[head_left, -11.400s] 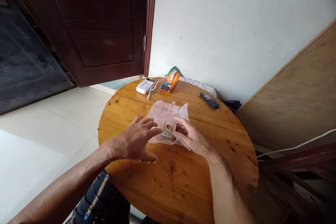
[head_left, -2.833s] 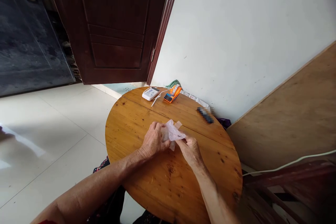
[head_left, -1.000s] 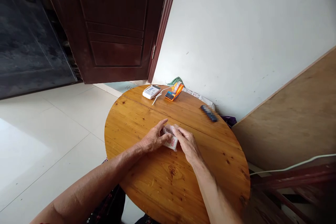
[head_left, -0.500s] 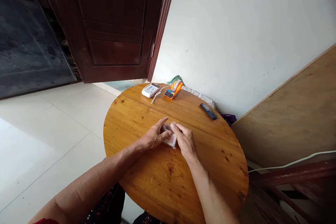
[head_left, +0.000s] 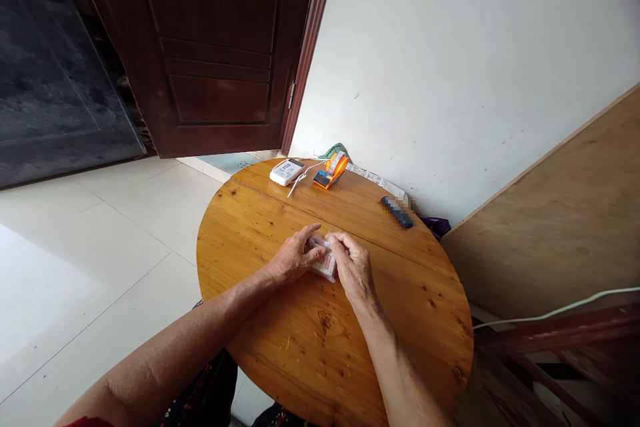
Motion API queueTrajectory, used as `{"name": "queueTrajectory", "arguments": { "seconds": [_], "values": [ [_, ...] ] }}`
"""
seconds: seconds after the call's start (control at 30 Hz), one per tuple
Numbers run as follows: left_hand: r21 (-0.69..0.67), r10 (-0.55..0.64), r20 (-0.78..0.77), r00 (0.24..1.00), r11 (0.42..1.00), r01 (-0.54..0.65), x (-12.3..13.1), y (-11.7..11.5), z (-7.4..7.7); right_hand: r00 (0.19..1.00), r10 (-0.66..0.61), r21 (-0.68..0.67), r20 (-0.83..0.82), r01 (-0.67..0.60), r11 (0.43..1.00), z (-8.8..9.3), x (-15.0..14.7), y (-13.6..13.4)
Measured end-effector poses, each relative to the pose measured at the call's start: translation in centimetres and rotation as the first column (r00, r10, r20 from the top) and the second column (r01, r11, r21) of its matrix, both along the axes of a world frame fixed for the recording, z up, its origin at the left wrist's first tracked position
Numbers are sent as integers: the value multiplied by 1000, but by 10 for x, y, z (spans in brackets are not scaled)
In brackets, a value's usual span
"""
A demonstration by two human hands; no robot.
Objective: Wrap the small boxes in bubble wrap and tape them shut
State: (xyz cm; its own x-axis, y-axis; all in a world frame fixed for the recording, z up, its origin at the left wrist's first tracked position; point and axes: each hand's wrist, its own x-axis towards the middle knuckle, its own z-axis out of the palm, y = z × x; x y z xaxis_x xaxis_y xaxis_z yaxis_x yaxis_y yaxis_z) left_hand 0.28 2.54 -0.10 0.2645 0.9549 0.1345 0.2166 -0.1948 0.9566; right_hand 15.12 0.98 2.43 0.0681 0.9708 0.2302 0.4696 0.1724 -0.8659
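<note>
On the round wooden table point(head_left: 300, 320) lies a small white packet point(head_left: 327, 265) with reddish print and a clear plastic wrapping. My left hand point(head_left: 297, 257) grips its left side, thumb on top and index finger stretched out past the far edge. With the fingertips of my right hand point(head_left: 353, 263) I pinch the plastic at the packet's far right corner. The fingers cover part of the packet, so its whole shape is hidden.
Towards the back of the table are a white device point(head_left: 287, 173) with a cord, an orange and blue strap-like item point(head_left: 331, 172) and a dark, blurred long object point(head_left: 397, 212). A white wall point(head_left: 450, 67) and a dark red door point(head_left: 220, 47) stand behind.
My right fingertips have shifted slightly along the plastic at the packet's far edge, and the wrapping looks a little raised. My left hand has hardly moved.
</note>
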Motion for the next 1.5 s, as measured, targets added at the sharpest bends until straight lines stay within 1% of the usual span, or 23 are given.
{"name": "queueTrajectory", "arguments": {
  "seconds": [0.13, 0.23, 0.3, 0.4, 0.5, 0.6, 0.7, 0.87, 0.93, 1.03, 1.13, 1.27, 1.37, 1.5],
  "values": [
    [-9, 4, 39, 999, 1000, -3, -1, 1, -1, 988, 8, 105, 157, -24, 994, -2, -1, -6],
    [-66, -42, 109, 993, 997, 49, -4, 0, 1, 964, -35, 210, 263, -22, 978, -8, -1, -8],
    [-101, -62, 159, 985, 992, 79, -6, -1, 0, 951, -63, 251, 302, -16, 968, -12, -1, -7],
    [-101, -33, 203, 979, 993, 54, -6, -1, -3, 942, -85, 242, 323, 5, 970, -14, 1, -4],
    [-80, 3, 201, 980, 997, 13, -4, 1, -6, 948, -54, 223, 315, -19, 975, -10, 3, -4],
    [-65, 9, 159, 987, 998, 1, -2, 1, -5, 956, 12, 275, 294, -97, 957, -6, 8, -6],
    [-41, 20, 127, 992, 999, -15, -1, 0, -2, 949, 66, 318, 307, -167, 933, -5, 15, -8],
    [-54, 26, 131, 991, 998, -19, -2, -2, 1, 886, 187, 267, 425, -320, 909, 0, 28, -12],
    [-76, 13, 141, 990, 997, -2, -3, -2, 1, 848, 176, 284, 501, -353, 892, 2, 30, -12],
    [-75, -12, 144, 989, 997, 23, -5, -2, -1, 783, 112, 325, 612, -378, 867, 7, 32, -13],
    [-36, 22, 110, 994, 999, -18, -4, -2, -3, 751, 55, 375, 658, -390, 841, 10, 31, -14],
    [-22, 45, 110, 993, 999, -43, 0, -3, -5, 743, 29, 414, 669, -404, 816, 12, 29, -16],
    [-21, 30, 134, 991, 999, -28, 1, -4, -6, 749, 29, 418, 662, -401, 815, 11, 28, -16],
    [8, 8, 156, 988, 1000, -9, 1, -5, -7, 779, 57, 418, 624, -395, 818, 10, 28, -16]
  ]
}}
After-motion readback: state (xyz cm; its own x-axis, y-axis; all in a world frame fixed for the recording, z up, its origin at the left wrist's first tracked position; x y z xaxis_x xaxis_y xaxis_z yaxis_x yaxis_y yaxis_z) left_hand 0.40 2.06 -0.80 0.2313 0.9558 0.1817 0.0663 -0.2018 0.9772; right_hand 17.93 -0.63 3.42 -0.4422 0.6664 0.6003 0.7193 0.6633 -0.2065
